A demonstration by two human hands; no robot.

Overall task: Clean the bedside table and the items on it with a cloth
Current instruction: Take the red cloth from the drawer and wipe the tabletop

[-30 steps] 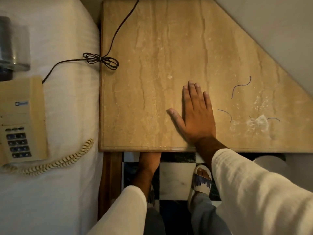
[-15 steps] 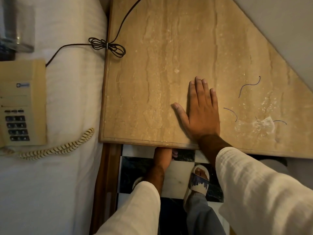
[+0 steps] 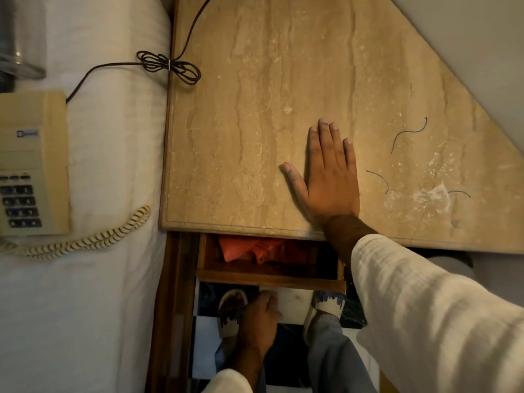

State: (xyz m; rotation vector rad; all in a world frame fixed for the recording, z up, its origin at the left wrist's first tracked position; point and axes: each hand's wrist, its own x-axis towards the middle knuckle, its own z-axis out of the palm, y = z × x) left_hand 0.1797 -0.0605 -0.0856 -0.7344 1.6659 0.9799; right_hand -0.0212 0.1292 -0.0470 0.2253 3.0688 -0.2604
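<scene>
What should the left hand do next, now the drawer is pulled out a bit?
Probably reach into the open drawer and take the red cloth lying inside. The left hand sits just below the drawer front, empty as far as I can tell, while the right hand rests flat on the dusty bedside table.

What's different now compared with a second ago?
A wooden drawer has been pulled out from under the tabletop, showing a red cloth inside. The left hand sits just below its front, apparently pulling. The right hand stays flat on the bedside table; the telephone remains on the bed.
</scene>
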